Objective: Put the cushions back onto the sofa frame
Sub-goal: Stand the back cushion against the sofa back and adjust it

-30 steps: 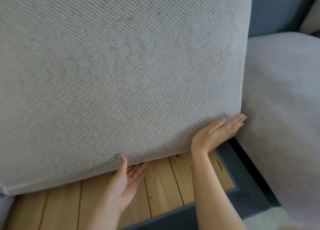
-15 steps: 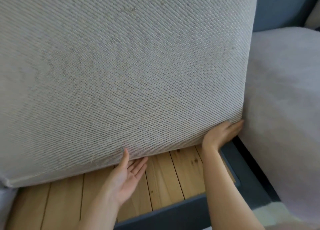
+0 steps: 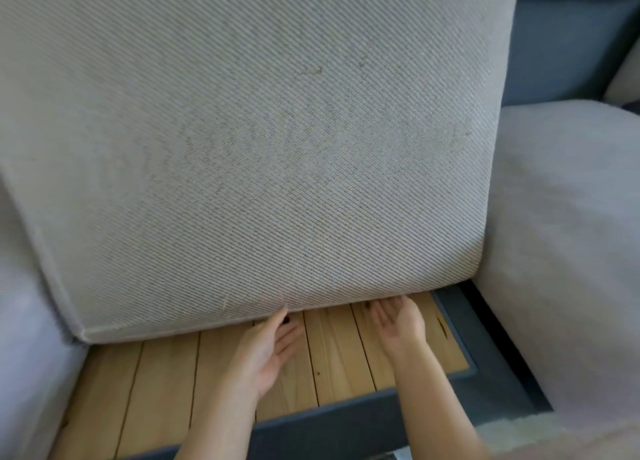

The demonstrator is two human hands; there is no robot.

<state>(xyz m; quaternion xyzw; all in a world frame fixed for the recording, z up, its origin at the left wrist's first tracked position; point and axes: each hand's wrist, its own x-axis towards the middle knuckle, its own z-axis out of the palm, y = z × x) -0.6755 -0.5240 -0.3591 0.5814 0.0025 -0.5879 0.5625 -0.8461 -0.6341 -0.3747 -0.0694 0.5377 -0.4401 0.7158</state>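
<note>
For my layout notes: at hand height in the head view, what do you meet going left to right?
Left seat cushion → left hand → right hand → dark blue frame rail → right seat cushion.

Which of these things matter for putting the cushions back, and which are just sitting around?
In the job: ribbed cushion, slatted sofa frame, left hand, right hand.
Just there: seated cushion on the right, pale rug.

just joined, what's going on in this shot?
A person is seating a grey cushion on the sofa frame. It is tilted up, front edge raised above the wooden slats. The left hand and right hand are open, palm-up, under that edge. A neighbouring cushion already sits to the right.
</note>
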